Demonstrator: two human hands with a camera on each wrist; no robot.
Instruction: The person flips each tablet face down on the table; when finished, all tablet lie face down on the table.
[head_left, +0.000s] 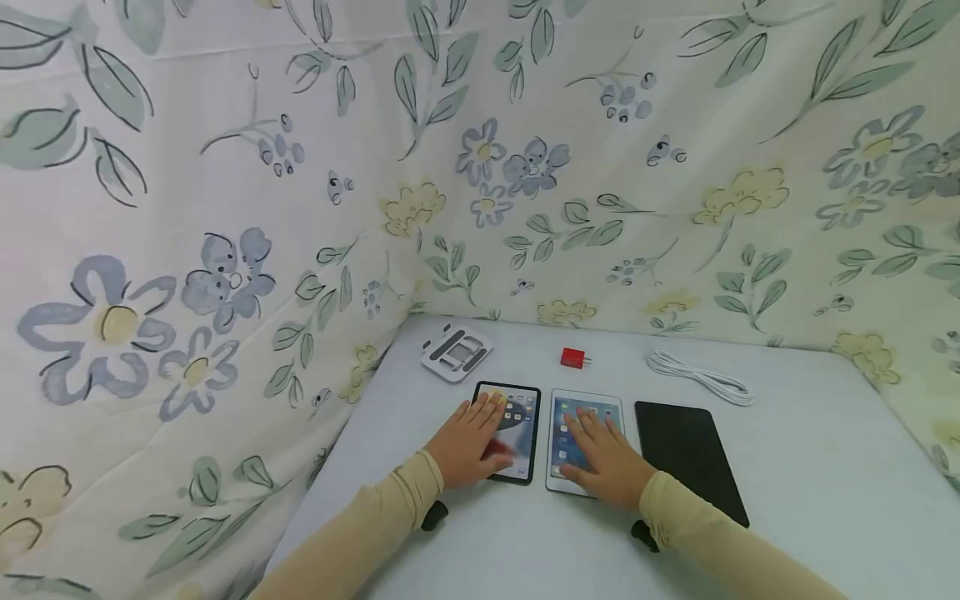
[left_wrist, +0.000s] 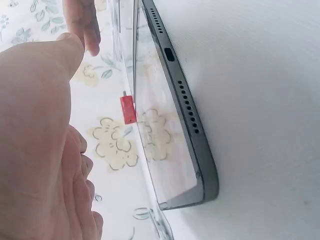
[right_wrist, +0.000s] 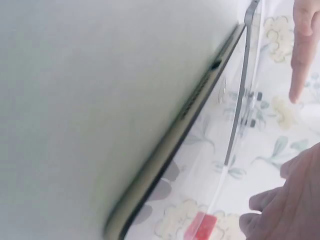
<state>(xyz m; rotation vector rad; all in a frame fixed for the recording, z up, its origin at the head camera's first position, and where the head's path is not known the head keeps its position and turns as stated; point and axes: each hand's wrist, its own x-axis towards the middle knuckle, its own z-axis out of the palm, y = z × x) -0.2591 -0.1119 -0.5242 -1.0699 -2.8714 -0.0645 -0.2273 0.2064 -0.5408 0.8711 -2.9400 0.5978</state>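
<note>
My left hand (head_left: 467,442) lies flat over a black-bordered tablet (head_left: 526,425), fingers spread across the upper left of its lit screen. Beside it, a white-bordered tablet (head_left: 558,446) has my right hand (head_left: 611,458) over it, fingers stretched out over its app icons. In the left wrist view, the palm and fingers (left_wrist: 40,130) show above the glass, and the grey tablet edge has a charging port (left_wrist: 169,54). The right wrist view shows the other tablet's pale edge (right_wrist: 165,155) low on the table, with the right fingers (right_wrist: 265,200) over the screen side.
Right of the tablets lies a black tablet-shaped slab (head_left: 690,454). Behind them are a silver folding stand (head_left: 432,357), a red plug charger (head_left: 572,358) and a coiled white cable (head_left: 701,377). Floral cloth (head_left: 525,275) hangs behind and left of the white table (head_left: 810,467).
</note>
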